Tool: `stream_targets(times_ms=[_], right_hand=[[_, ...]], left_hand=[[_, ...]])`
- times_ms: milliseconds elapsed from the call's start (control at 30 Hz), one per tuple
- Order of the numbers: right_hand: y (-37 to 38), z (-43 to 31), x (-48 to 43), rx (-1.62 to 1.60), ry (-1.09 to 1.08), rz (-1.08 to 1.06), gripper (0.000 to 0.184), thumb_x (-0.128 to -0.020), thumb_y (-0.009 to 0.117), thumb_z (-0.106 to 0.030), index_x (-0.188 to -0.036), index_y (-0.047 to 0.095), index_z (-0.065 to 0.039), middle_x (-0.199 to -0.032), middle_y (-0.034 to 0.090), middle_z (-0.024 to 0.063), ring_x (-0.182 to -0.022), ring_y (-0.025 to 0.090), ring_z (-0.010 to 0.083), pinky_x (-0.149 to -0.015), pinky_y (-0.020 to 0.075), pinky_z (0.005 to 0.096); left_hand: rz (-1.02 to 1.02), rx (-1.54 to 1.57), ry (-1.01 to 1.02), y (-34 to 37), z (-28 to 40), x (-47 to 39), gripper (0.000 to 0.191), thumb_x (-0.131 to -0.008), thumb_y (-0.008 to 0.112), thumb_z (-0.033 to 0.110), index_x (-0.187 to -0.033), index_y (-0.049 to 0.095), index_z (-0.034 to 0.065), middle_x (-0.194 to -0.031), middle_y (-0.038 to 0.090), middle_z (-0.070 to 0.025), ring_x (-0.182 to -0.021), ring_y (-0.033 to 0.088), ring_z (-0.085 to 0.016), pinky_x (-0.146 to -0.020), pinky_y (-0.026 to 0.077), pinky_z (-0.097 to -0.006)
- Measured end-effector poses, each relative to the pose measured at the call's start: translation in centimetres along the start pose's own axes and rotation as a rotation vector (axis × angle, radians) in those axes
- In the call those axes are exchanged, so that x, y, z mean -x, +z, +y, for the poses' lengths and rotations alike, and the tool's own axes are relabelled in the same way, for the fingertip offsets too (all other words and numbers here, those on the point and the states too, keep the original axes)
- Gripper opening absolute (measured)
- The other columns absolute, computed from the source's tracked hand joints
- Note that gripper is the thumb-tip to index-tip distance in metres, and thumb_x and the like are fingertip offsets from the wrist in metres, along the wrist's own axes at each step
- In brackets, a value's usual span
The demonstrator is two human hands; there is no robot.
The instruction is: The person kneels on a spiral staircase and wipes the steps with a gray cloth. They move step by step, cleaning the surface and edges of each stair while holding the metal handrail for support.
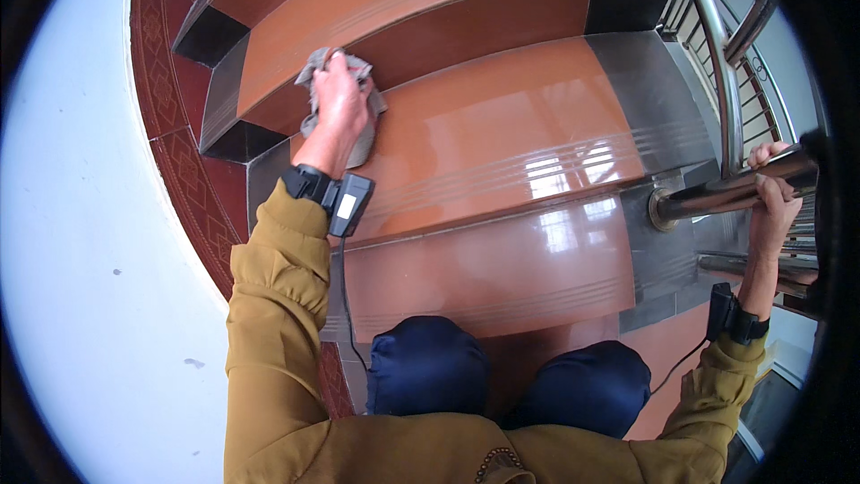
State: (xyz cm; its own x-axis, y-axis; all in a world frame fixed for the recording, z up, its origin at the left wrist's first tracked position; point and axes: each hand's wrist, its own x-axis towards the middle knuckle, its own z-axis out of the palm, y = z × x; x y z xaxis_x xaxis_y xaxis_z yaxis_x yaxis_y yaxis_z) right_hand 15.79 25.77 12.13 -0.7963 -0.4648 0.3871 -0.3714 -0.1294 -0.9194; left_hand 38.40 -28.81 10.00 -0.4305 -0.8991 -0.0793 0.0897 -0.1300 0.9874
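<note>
My left hand [339, 97] grips a crumpled grey cloth [365, 144] and presses it against the riser and front edge of a stair step. Part of the cloth hangs down onto the orange tiled tread [497, 128] below. On the far right, my right hand [776, 198] is wrapped around a thick, shiny metal railing post [712, 198], the fingers curling over its far side. The brown riser tile [484, 23] runs to the right of the cloth.
A white wall [101, 215] with a patterned dark red skirting [161, 87] borders the stairs at left. Black tiles [645, 94] edge the treads at right, beside the metal handrail [715, 47]. My knees [430, 366] are at the lower steps. A cable [346, 296] hangs from the left wrist device.
</note>
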Motion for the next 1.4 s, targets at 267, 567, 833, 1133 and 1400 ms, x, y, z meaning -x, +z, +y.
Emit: stream_targets(times_ms=[267,567,833,1133,1400], right_hand=[[0.9,-0.6,0.0,0.002,-0.017,0.010,0.037,-0.077,0.052,0.005,-0.114,0.051,0.001,-0.105,0.055,0.0072,-0.099,0.054,0.0168,-0.097,0.0417,0.0338],[1.0,-0.3,0.0,-0.029,-0.033,0.016,0.041,-0.074,0.050,0.004,-0.115,0.048,0.002,-0.104,0.054,0.0083,-0.100,0.054,0.0178,-0.098,0.0415,0.0343],[-0.7,-0.1,-0.1,-0.010,0.025,-0.078,0.039,-0.077,0.049,0.002,-0.116,0.048,-0.001,-0.107,0.051,0.0084,-0.102,0.049,0.0191,-0.100,0.0365,0.0344],[-2.0,0.3,-0.1,0.033,0.050,-0.085,0.044,-0.075,0.052,-0.002,-0.118,0.047,-0.002,-0.107,0.047,0.0079,-0.102,0.045,0.0205,-0.102,0.0341,0.0358],[-1.9,0.4,0.0,-0.005,0.055,-0.076,0.043,-0.077,0.054,-0.003,-0.119,0.045,-0.002,-0.107,0.047,0.0080,-0.103,0.045,0.0209,-0.102,0.0337,0.0367]], left_hand=[[-0.320,-0.240,0.094,12.3,-3.9,1.4,0.016,-0.101,0.046,0.028,-0.104,0.050,0.0135,-0.089,0.054,-0.0024,-0.079,0.054,-0.016,-0.070,0.046,-0.0396],[-0.377,-0.686,0.403,18.1,-7.8,3.2,0.039,-0.097,0.051,0.037,-0.099,0.061,-0.0011,-0.089,0.062,-0.0135,-0.085,0.057,-0.024,-0.073,0.047,-0.0384],[-0.309,-0.560,0.350,5.3,-6.9,0.2,0.036,-0.095,0.049,0.033,-0.105,0.062,-0.0001,-0.098,0.067,-0.0211,-0.093,0.065,-0.030,-0.085,0.048,-0.0400],[-0.006,-0.758,0.320,-11.9,-4.5,-3.5,0.031,-0.094,0.048,0.026,-0.097,0.062,-0.0009,-0.086,0.066,-0.0166,-0.082,0.061,-0.024,-0.078,0.049,-0.0383],[0.166,-0.842,0.269,-19.7,-2.4,-3.1,0.036,-0.097,0.044,0.028,-0.110,0.062,0.0004,-0.094,0.063,-0.0124,-0.088,0.057,-0.022,-0.084,0.044,-0.0366]])
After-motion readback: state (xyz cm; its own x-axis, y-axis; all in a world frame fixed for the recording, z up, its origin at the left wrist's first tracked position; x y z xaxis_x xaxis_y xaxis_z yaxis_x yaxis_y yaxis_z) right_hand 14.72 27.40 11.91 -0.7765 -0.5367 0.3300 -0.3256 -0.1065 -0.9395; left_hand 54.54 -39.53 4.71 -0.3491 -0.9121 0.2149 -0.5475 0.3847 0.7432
